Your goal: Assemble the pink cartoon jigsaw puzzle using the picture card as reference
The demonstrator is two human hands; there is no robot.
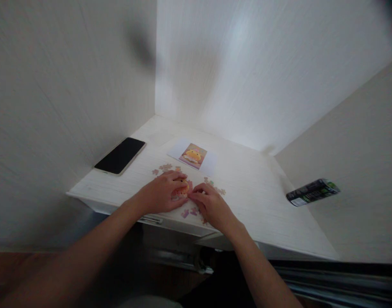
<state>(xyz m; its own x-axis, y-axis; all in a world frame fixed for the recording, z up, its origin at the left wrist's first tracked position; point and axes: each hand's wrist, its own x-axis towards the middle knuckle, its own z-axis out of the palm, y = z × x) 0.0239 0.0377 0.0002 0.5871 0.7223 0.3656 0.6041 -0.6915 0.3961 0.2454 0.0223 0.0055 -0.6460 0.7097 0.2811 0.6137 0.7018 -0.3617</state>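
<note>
White corner table [247,179]: both hands pressing a partly joined puzzle section [180,191] near its front edge.
Left hand [162,192] and right hand [210,205] are pinching thin, light, seemingly stiff card pieces; gripping by edges suits.

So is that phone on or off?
Its screen is dark: the phone lies face up on the table, its glass plain black. Off or asleep, cannot tell.
</note>
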